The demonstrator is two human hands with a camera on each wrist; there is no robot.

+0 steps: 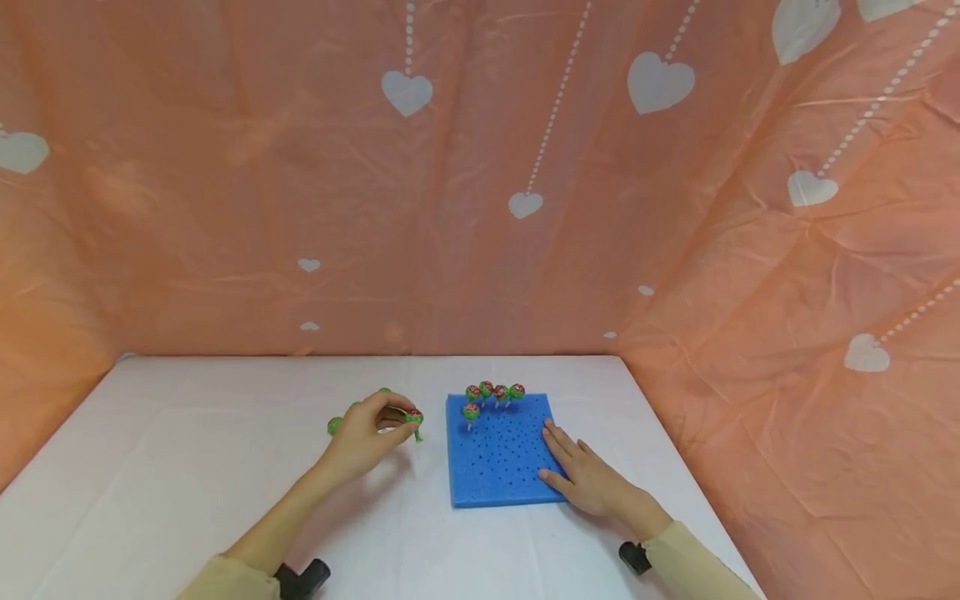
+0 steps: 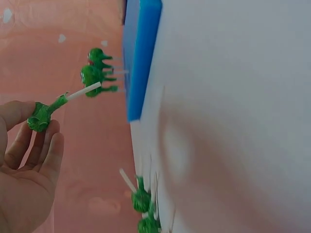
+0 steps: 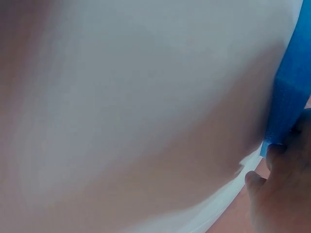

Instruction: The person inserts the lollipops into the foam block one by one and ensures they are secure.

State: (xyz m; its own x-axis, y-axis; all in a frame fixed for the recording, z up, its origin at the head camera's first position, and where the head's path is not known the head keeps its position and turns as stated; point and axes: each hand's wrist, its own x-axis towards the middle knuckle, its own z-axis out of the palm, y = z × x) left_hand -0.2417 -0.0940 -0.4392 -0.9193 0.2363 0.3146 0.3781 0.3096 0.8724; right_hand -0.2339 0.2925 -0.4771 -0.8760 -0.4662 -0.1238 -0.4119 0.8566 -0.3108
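Between thumb and fingers, my left hand (image 1: 365, 435) pinches a lollipop (image 2: 40, 117) by its green-wrapped head, the white stick pointing away from the palm. It is held above the table, left of a blue foam block (image 1: 498, 467) dotted with small holes. Several red-and-green lollipops (image 1: 500, 393) stand upright in the block's far rows, with one more in front at the left. My right hand (image 1: 592, 482) rests on the block's right edge, fingers extended. In the left wrist view, loose lollipops (image 2: 141, 200) lie on the table; in the head view my left hand partly hides them.
A white cloth covers the table (image 1: 187, 467). Behind it and to the right hangs an orange curtain (image 1: 360, 217) with white hearts. Black wrist cameras (image 1: 303, 578) are strapped near both sleeves.
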